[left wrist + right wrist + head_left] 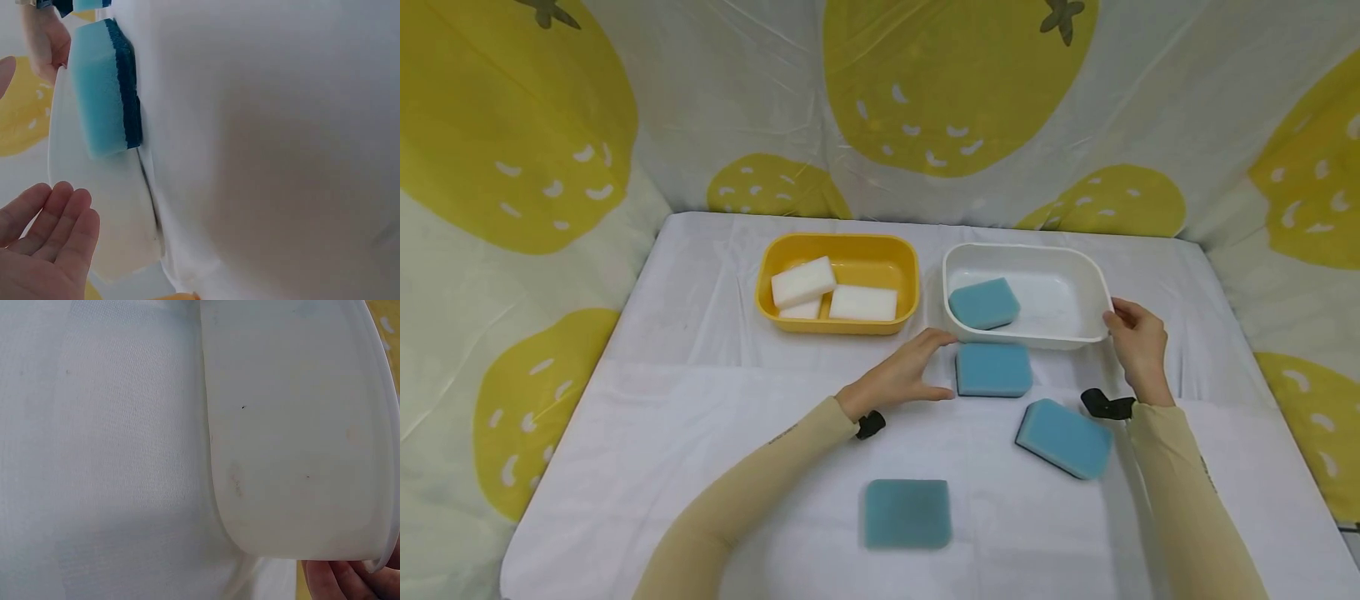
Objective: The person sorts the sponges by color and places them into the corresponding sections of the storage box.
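Note:
My left hand [901, 373] reaches over the cloth with thumb and fingers apart, just left of a blue sponge [994, 369] lying in front of the white tub [1028, 340]. In the left wrist view a gap shows between the hand [53, 247] and that sponge [100, 94], which has a dark scouring side. At the tub's right end my right hand [1138, 343] pinches the rim. From the right wrist its fingers [344, 581] appear at the end of the tub [300, 444]. One blue sponge [985, 303] lies inside the tub, at its left.
A yellow tub [837, 327] stands left of the white one, with white sponges [863, 302] in it. Another blue sponge [1064, 438] lies angled near the right wrist, and a further one [907, 514] lies at the front. A lemon-patterned curtain [962, 83] hangs behind the table.

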Demonstrator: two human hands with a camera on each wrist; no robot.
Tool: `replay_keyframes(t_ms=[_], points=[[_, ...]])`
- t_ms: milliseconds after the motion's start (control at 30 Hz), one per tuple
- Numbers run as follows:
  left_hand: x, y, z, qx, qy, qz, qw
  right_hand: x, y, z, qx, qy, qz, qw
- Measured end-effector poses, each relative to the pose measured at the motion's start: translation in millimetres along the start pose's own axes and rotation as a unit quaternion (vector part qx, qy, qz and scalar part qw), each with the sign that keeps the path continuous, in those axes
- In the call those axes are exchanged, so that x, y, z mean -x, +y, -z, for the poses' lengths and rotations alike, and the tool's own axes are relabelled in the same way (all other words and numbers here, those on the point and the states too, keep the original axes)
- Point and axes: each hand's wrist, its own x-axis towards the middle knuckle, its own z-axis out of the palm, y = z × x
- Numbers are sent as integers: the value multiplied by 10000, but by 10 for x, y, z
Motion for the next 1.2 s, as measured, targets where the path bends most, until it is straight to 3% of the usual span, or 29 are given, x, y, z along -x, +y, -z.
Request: replay_keyframes(t_ms=[233,1200], points=[[-63,-31,-88,-164,-101,-96,9998,10,-7,1,9,-22,3,10000],[-267,-32,-191,-744,-413,350,9958,16,-10,-1,-3,-70,-42,10000]])
